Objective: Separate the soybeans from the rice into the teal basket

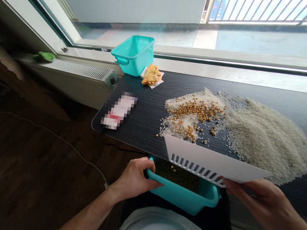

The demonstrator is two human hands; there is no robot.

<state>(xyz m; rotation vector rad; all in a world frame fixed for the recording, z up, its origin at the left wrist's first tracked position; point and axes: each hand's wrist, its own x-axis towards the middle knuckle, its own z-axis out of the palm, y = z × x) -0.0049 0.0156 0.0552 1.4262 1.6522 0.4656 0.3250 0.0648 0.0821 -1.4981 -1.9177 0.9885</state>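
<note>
My left hand (pixel 135 178) grips the left rim of a teal plastic bin (pixel 184 197), which sits at my lap below the table's front edge. Small dark green grains, with a few yellow ones on top, lie in the bin. In my right hand (pixel 263 196) is a white plastic sheet with a row of slots (pixel 210 159), tilted over the table edge above the bin. Behind the sheet, yellow soybeans (pixel 198 108) lie mixed with white rice on the dark tabletop. A larger heap of rice (pixel 269 139) spreads to the right.
A second teal bin (pixel 135 55) stands at the table's back left corner beside a folded yellow cloth (pixel 152 75) on white paper. A blurred pink-white item (pixel 119 111) lies on the left. Beyond are a radiator (pixel 79 70) and a window. A cable (pixel 59 135) crosses the floor.
</note>
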